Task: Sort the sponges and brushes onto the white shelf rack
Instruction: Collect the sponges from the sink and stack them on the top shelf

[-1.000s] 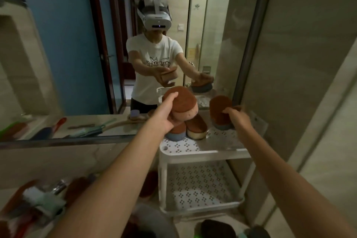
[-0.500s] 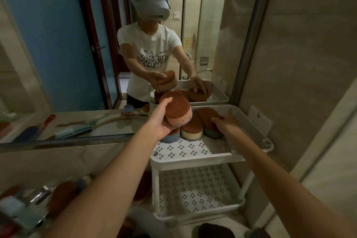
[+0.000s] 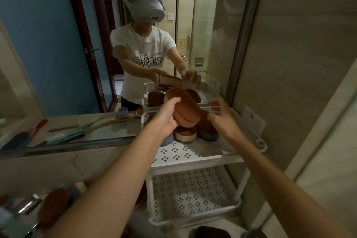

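so the left hand (image 3: 166, 120) has fingers and thumb curled round an oval sponge with a brown scrubby top and pinkish foam base (image 3: 186, 111), holding it tilted above the top tier of the white perforated plastic shelf rack (image 3: 193, 162); the right hand (image 3: 222, 120) sits just beside it with fingers loosely spread, gripping nothing; can't tell if its thumb actually touches that sponge.

under the hands, near the back of that top tier, a brown-topped sponge with a cream base (image 3: 185, 135) and a brown-topped sponge with a blue base (image 3: 209, 133) sit side by side; the right hand covers part of the blue-based one; a sliver of another blue sponge (image 3: 167, 141) peeks out under the left wrist, mostly hidden.

the lower tier (image 3: 193, 195) is partly blocked by the right forearm; the wall mirror (image 3: 58, 54) behind doubles the rack and the person; on the stone counter (image 3: 48, 168) at lower left there's a brown blob (image 3: 54, 205) and something chrome (image 3: 29, 204), both too smeared to name; a dark rounded thing (image 3: 209, 233) is cut off by the bottom edge.
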Demonstrator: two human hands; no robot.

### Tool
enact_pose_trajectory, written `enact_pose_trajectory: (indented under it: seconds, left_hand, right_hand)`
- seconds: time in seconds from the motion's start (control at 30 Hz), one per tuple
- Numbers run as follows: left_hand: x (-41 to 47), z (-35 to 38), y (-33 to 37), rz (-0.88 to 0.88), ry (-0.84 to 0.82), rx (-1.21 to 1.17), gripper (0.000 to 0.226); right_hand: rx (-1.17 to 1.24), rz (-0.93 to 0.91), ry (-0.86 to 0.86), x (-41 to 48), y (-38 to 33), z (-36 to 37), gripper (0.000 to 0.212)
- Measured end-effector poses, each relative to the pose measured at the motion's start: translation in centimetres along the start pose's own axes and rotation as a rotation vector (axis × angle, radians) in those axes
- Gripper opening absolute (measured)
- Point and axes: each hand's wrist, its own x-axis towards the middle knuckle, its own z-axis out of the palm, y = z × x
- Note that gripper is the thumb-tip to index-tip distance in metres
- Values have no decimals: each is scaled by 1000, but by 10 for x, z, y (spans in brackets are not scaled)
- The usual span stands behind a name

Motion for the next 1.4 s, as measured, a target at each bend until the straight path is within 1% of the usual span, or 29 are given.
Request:
enact_pose_trajectory:
  seconds: [0.03,0.1,0.17,0.23,0.27,0.3,0.33,0.37,0.4,0.43,0.47,0.5,0.57,0.63,0.7,0.77,0.93,1.17,1.3,1.4]
  left_hand:
    - [1,6,-2,8,-13,0,43]
    - [4,17,-6,16,-43,13,42]
    - [3,30,-11,3,-95,31,40]
    - [2,40,-16,-13,-149,56,34]
    - [2,44,-18,-14,-164,103,31]
    - [2,47,-19,13,-156,197,30]
    - [3,48,-21,79,-113,363,30]
    - [5,47,-23,182,-43,606,30]
    - [8,44,-26,307,6,878,29]
    - [11,40,-30,414,-7,1116,29]
    - [13,37,-35,466,-69,1305,31]
    - [15,33,-40,463,-146,1469,37]
    - [18,27,-49,404,-253,1760,57]
    - [21,20,-55,362,-258,1950,70]
    - [24,15,-58,386,-227,2004,69]
    - [22,14,-59,403,-212,2023,67]
    - [17,15,-60,419,-181,2035,66]
    - [15,15,-62,434,-155,2039,65]
    - [15,15,-62,436,-149,2033,65]
    - [15,16,-62,431,-155,2033,65]
  right_hand:
    - [82,-40,-76,-8,-6,-5,37]
    - [103,-123,-186,-18,-7,-10,44]
    - [43,-152,-171,-21,-2,-11,50]
    - [7,-149,-98,-20,3,-14,51]
    - [26,-110,-54,-20,5,-17,48]
    - [79,-61,-12,-20,6,-21,46]
    - [115,-10,17,-18,9,-24,45]
    - [113,25,33,-15,13,-26,44]
    - [49,57,34,-13,18,-28,44]
    - [-15,69,27,-12,22,-29,48]
    - [-63,78,12,-11,23,-29,55]
    - [-91,85,-8,-10,26,-29,56]
    - [-175,119,-40,-5,29,-28,46]
    - [-299,183,-65,4,33,-27,47]
    - [-392,251,-63,9,36,-23,48]
    - [-471,275,-52,12,37,-19,48]
    - [-591,255,-43,10,35,-18,47]
    - [-846,212,-80,8,27,-15,44]
    - [-985,217,-154,3,23,-15,48]
    - [-1056,188,-194,1,21,-17,51]
